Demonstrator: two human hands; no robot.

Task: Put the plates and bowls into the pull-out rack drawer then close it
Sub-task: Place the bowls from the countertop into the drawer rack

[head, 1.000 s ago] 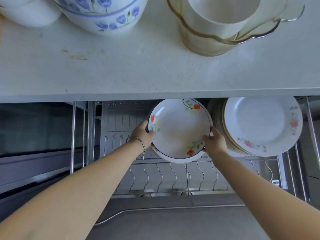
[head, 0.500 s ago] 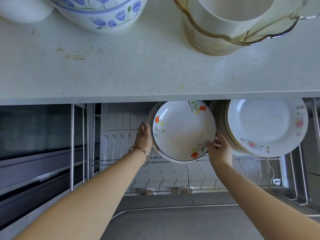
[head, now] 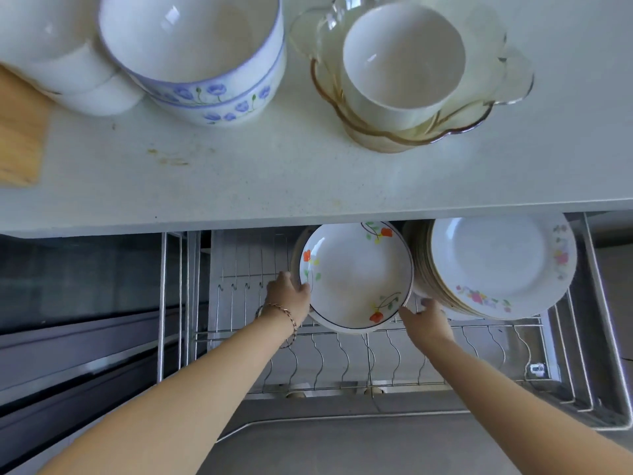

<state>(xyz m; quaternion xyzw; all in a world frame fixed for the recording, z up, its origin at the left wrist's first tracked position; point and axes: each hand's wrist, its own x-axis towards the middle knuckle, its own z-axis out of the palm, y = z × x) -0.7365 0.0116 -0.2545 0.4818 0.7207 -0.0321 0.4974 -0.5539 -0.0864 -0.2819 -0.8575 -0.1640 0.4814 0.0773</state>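
Soft daylight is brightening the speckled white worktop [head: 308, 166]; edges are bowing, the wire drawer's interior is lying shadowed.

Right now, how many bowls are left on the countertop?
At least 4: plain white bowl far left, blue-flowered bowl, white bowl nested in amber glass bowl. Stacks may hide more.

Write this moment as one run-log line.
left hand: on orange-flower plates | right hand: at their lower right edge | pull-out rack drawer: open | bowls: on counter
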